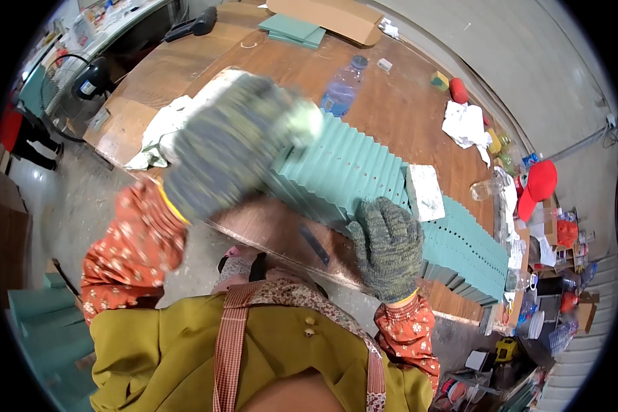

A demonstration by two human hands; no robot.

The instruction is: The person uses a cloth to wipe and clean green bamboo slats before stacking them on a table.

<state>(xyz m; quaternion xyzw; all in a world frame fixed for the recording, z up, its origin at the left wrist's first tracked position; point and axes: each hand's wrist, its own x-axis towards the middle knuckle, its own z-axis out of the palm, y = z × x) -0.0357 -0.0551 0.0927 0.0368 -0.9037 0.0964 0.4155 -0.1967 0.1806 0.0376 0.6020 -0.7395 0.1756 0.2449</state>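
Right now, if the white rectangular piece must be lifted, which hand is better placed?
Probably the right hand: it is close beside the white rectangular piece. The left hand is farther away, blurred, and seems to hold something pale.

No words or numbers I can read, a small white label (87, 88) on the black fan motor (101, 71) off to my left, any print on it too small for me.

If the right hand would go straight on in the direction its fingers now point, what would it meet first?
Most likely the green panels: the fingers of the right hand overlap them in view, though whether they touch is unclear.
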